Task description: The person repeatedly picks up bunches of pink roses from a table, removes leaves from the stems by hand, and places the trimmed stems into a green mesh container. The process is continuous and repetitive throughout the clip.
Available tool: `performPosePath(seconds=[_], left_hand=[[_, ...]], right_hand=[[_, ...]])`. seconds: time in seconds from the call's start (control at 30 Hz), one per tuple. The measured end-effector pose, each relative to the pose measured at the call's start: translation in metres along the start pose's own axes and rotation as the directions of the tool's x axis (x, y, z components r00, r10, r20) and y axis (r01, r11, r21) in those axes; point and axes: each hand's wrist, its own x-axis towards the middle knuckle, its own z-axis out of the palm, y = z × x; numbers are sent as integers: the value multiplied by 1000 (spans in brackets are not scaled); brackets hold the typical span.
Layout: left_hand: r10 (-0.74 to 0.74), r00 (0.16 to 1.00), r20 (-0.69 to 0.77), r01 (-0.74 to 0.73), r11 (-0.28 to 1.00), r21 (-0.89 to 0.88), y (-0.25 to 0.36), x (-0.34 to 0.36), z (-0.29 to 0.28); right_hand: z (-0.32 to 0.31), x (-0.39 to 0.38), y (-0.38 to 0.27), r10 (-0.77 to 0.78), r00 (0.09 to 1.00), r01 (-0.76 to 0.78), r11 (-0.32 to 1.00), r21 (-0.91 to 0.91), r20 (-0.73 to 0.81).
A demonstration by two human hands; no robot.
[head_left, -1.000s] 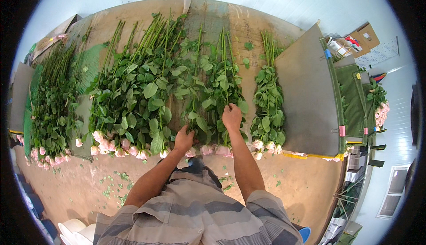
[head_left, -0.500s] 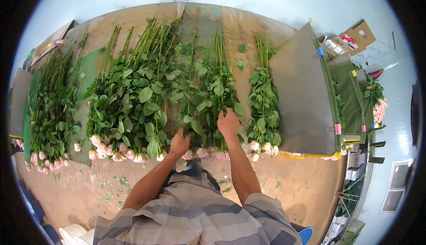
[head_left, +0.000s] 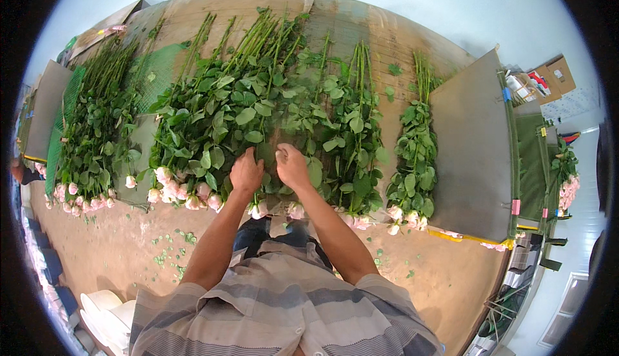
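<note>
Both hands have shifted L since half a sec ago, off the smaller rose bunch (head_left: 354,124) & over to the R edge of the big rose pile (head_left: 216,114); they're closer together now. View has swung a bit too, so the whole bench (head_left: 400,27) sits further R.

L hand (head_left: 247,173): low on the pile, in among the leaves, fingers curled; can't tell if they've got a stem. R hand (head_left: 293,167): just beside it, thumb & index narrow, tips at the foliage; can't tell what, if anything, is pinched.

Roses lie flat on bench, stems pointing away, pale pink heads (head_left: 171,191) at near edge, some by the forearms. Smaller bunch is R of the R hand; another narrow bunch (head_left: 416,146) further R, next to an upright grey panel (head_left: 471,169). Far L: one more bunch (head_left: 97,124), green mesh (head_left: 155,75) near it.

Floor (head_left: 445,272) has leaf bits (head_left: 169,253) scattered on the L; white chairs (head_left: 106,317) bottom L. Cardboard box (head_left: 556,77) upper R, beyond the panel.
</note>
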Motion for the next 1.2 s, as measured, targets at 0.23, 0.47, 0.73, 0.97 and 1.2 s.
performPosePath(seconds=[0.23, 0.47, 0.73, 0.97, 1.2], left_hand=[[149, 985, 82, -105, 913, -393, 38, -13, -35], [227, 956, 186, -93, 835, -542, 45, -24, -7], [164, 956, 243, -62, 923, -381, 7, -39, 20], [102, 917, 386, 86, 894, -440, -3, -39, 31], [48, 941, 334, 161, 807, -568, 11, -45, 9]], right_hand=[[7, 31, -29, 160, 975, -191, 958, 213, 156], [-25, 24, -23, 364, 931, -363, 931, 33, -24], [-3, 31, 20, 422, 906, -419, 901, -108, 6], [2, 36, 24, 484, 875, -478, 871, -110, 30], [-29, 16, -21, 293, 945, -324, 902, 287, 144]])
